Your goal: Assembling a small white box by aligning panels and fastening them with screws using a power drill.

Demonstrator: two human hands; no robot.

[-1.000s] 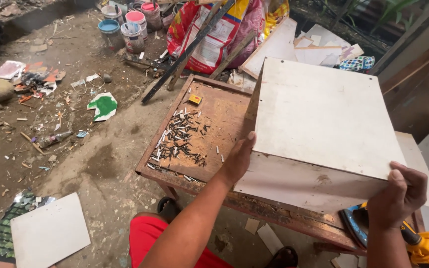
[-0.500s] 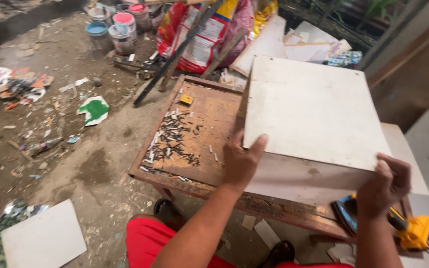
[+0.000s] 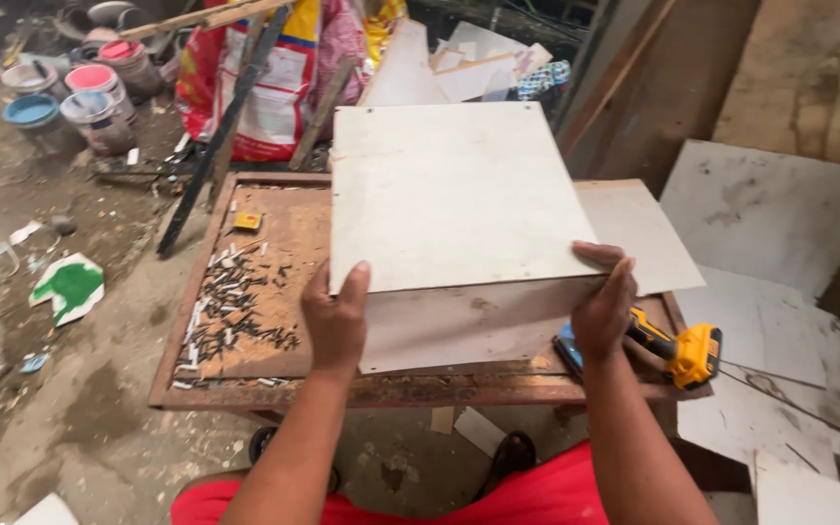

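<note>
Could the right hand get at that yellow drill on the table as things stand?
Probably yes, once it lets go. The right hand grips the near edge of the white board, and the yellow drill lies uncovered on the table just right of it, with nothing between them.

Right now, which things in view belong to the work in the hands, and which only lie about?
In hand:
left hand and right hand grip the white board
second board beneath it
rusty table

Lying about:
nails
yellow drill
paint cans
printed sack
</note>
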